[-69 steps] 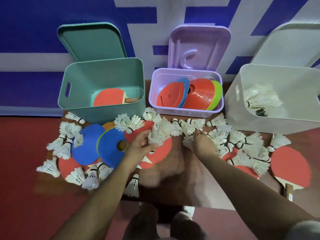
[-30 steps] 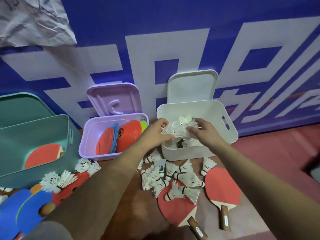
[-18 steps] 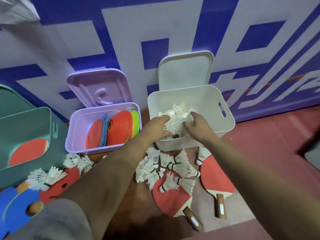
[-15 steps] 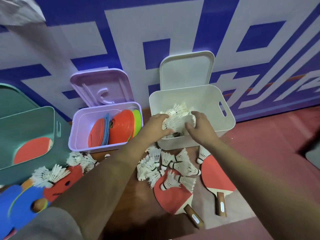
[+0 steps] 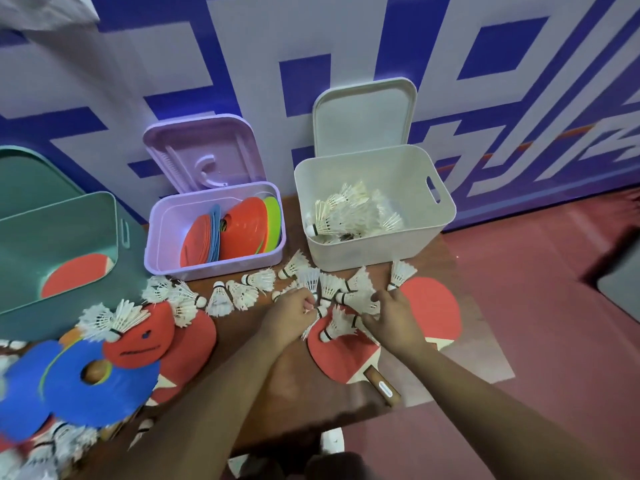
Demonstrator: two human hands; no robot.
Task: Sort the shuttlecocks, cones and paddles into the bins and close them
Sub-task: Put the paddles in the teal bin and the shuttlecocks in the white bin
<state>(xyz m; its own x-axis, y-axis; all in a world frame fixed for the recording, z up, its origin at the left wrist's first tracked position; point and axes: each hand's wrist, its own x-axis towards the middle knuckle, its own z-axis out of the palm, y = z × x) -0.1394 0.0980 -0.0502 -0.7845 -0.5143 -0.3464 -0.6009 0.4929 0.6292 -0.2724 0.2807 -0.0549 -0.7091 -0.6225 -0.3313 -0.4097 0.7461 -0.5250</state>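
My left hand (image 5: 294,315) and my right hand (image 5: 393,318) are down on a cluster of white shuttlecocks (image 5: 346,289) on the table, just in front of the white bin (image 5: 446,209). Each hand is curled around a few of them. The white bin holds a pile of shuttlecocks (image 5: 349,216). Coloured cones (image 5: 242,226) stand in the purple bin (image 5: 156,237). One red paddle (image 5: 76,275) lies in the green bin (image 5: 130,261). Red paddles (image 5: 343,355) (image 5: 433,306) (image 5: 194,344) lie on the table. Blue cones (image 5: 104,389) and a red cone (image 5: 138,337) lie at the left.
All three lids lean open against the blue-and-white wall: white (image 5: 363,116), purple (image 5: 204,150), green (image 5: 27,178). More shuttlecocks (image 5: 239,292) trail along the front of the purple bin and lie at the lower left. Red floor (image 5: 536,306) lies right of the brown table (image 5: 294,386).
Both hands were inside the white bin with a bunch of shuttlecocks; that bunch now lies in the bin, and the hands have come back down to the cluster on the table.
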